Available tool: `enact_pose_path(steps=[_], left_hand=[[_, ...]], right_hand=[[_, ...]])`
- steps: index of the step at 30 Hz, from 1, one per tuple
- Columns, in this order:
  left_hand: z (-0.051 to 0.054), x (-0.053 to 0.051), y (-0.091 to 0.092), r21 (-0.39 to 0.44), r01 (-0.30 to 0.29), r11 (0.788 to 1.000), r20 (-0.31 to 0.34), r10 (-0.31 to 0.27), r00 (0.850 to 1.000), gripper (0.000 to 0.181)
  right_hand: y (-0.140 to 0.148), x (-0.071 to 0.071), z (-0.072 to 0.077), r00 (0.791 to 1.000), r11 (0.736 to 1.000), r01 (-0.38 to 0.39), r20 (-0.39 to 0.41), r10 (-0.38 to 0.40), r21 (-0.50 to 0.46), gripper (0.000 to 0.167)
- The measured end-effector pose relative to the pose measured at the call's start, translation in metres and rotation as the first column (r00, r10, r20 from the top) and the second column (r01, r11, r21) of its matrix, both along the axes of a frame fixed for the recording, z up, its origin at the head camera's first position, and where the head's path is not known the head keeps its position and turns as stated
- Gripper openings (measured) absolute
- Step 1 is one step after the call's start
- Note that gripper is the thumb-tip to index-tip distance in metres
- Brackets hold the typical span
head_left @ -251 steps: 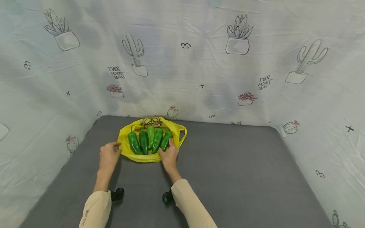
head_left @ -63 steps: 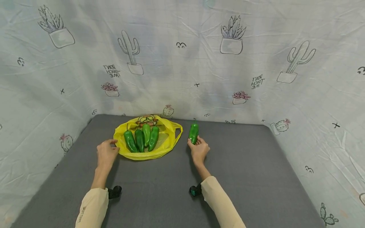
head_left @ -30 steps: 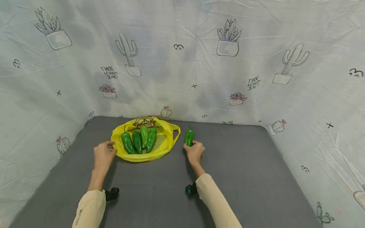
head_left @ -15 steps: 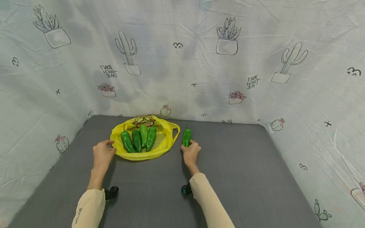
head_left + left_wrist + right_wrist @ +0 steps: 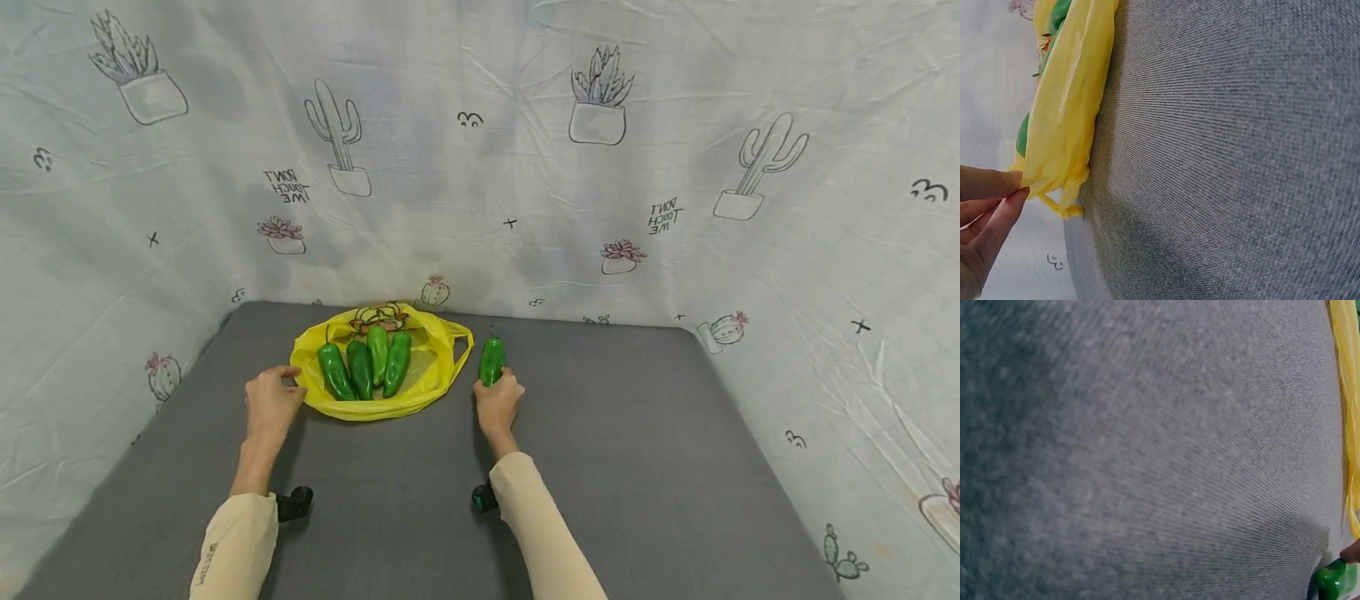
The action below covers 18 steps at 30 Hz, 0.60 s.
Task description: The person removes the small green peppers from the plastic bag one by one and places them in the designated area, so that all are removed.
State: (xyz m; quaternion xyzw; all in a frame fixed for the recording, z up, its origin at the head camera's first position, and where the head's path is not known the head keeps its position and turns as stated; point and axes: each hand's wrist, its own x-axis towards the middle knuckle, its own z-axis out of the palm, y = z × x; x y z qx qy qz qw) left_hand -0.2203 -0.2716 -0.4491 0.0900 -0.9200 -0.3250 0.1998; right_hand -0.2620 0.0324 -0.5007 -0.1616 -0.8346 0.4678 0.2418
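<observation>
A yellow plastic bag (image 5: 352, 410) lies with its mouth spread toward me, and several green peppers (image 5: 336, 372) rest side by side in it. My left hand (image 5: 270, 408) pinches the bag's left rim between thumb and forefinger, plain in the left wrist view, where the bag wall (image 5: 1066, 106) is pulled up. Right of the bag, my right hand (image 5: 498, 408) grips the lower end of one green pepper (image 5: 492, 358), whose stem points away from me. In the right wrist view only a tip of that pepper (image 5: 1335, 579) and a fingertip (image 5: 1352, 552) show.
A grey cloth-covered table (image 5: 615, 450) stretches on both sides. Behind it hangs a pale curtain (image 5: 420, 225) printed with cacti, which also closes in the left and right. One bag handle (image 5: 463, 350) loops out toward the held pepper.
My right hand has taken the rightmost pepper out of the bag and carried it right. Lately it has come lower and slightly left, nearer the bag. The left hand keeps its pinch.
</observation>
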Motion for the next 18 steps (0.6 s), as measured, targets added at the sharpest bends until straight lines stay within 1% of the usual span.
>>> enact_pose_path(steps=[2, 5, 8, 11, 13, 15, 18], left_hand=[[-0.001, 0.0006, -0.0003, 0.002, -0.001, 1.0, 0.004, 0.001, 1.0, 0.029], [-0.0022, 0.0005, -0.001, -0.004, 0.001, 1.0, -0.012, -0.001, 1.0, 0.028], [-0.0031, -0.0006, -0.0018, -0.006, 0.006, 1.0, -0.031, -0.006, 0.999, 0.028], [-0.0034, -0.0012, -0.0018, 0.001, 0.013, 1.0, -0.033, -0.013, 0.999, 0.029], [-0.0036, -0.0013, -0.0017, 0.01, 0.015, 1.0, -0.027, -0.014, 1.0, 0.029], [-0.0037, -0.001, -0.0014, 0.015, 0.012, 1.0, -0.02, -0.012, 1.0, 0.029], [-0.0039, -0.0007, -0.0015, 0.024, 0.003, 1.0, -0.005, -0.002, 1.0, 0.03]], right_hand=[[-0.0011, 0.0004, -0.0005, 1.0, 1.0, 0.009, 0.01, -0.009, 0.006, 0.043], [-0.0016, 0.0004, -0.0008, 1.0, 1.0, 0.015, 0.014, -0.015, 0.012, 0.046], [-0.0012, -0.0001, -0.0006, 1.0, 1.0, 0.012, -0.003, -0.012, 0.006, 0.042], [-0.0002, 0.0001, -0.0008, 0.999, 1.0, 0.017, -0.032, -0.017, -0.015, 0.04], [0.0008, 0.0009, -0.0013, 0.998, 0.999, 0.028, -0.052, -0.03, -0.046, 0.043], [0.0023, 0.0018, -0.0024, 0.996, 0.995, 0.048, -0.07, -0.054, -0.085, 0.05], [0.0046, 0.003, -0.0036, 0.99, 0.984, 0.077, -0.109, -0.095, -0.16, 0.058]])
